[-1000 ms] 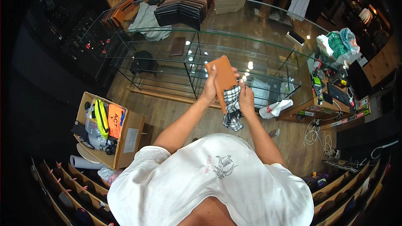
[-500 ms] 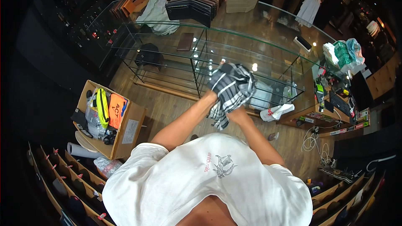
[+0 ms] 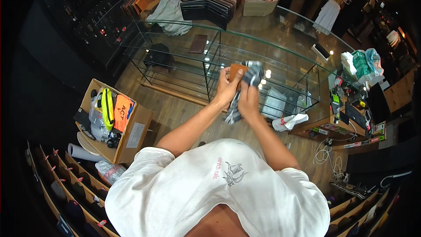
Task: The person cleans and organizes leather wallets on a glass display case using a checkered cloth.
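Observation:
My left hand (image 3: 226,88) grips a tan-brown leather wallet (image 3: 237,72) by its left side, the thumb lying across its face. Bunched in my right hand (image 3: 249,101) is a black-and-white plaid cloth (image 3: 253,73), smeared a little by motion. The cloth sits against the wallet's right side, and one end hangs down between my wrists. Both hands are held up in front of a glass display counter (image 3: 175,52). On the counter top stands a row of folded wallets (image 3: 212,4), with a pale crumpled cloth (image 3: 171,15) to its left.
A cardboard box (image 3: 131,134) of mixed goods stands at the left. Slanted racks of caps (image 3: 66,193) flank me. To the right, a desk with a keyboard (image 3: 351,112) has loose white cables (image 3: 326,156) below. Plastic bags (image 3: 362,63) lie on the counter's right end.
The plaid cloth, spread over both hands before, is now gathered in my right hand. The brown wallet has come into sight in my left hand.

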Demonstrator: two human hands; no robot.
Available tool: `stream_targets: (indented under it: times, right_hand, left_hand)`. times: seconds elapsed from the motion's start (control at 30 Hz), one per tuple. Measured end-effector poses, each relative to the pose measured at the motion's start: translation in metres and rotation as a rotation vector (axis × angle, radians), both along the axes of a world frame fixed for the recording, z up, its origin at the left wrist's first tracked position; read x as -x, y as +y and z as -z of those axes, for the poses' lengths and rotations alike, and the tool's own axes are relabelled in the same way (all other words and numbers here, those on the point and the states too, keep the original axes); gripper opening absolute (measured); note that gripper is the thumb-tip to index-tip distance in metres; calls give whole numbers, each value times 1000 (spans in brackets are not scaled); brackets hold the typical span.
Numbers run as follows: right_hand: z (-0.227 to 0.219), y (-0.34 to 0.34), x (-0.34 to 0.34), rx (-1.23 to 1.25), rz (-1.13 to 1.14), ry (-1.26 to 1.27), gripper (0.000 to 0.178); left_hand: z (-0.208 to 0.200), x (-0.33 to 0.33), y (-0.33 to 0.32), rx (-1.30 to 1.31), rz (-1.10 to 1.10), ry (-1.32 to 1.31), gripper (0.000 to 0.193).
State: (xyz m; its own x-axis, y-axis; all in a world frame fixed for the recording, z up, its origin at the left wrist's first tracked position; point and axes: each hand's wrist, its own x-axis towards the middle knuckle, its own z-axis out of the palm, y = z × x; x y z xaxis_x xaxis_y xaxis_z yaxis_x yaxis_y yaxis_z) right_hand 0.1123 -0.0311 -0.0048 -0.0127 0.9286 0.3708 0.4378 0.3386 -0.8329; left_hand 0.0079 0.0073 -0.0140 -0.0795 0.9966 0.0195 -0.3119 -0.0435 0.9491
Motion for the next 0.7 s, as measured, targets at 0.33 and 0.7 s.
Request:
stream_targets:
  times: [0.33, 0.7]
  right_hand:
    - [31, -19, -10, 261, 21, -77, 41]
    - [36, 23, -30, -181, 167, -238, 44]
  left_hand:
    - [-10, 19, 27, -75, -51, 73, 44]
    - [-7, -1, 18, -185, -122, -4, 27]
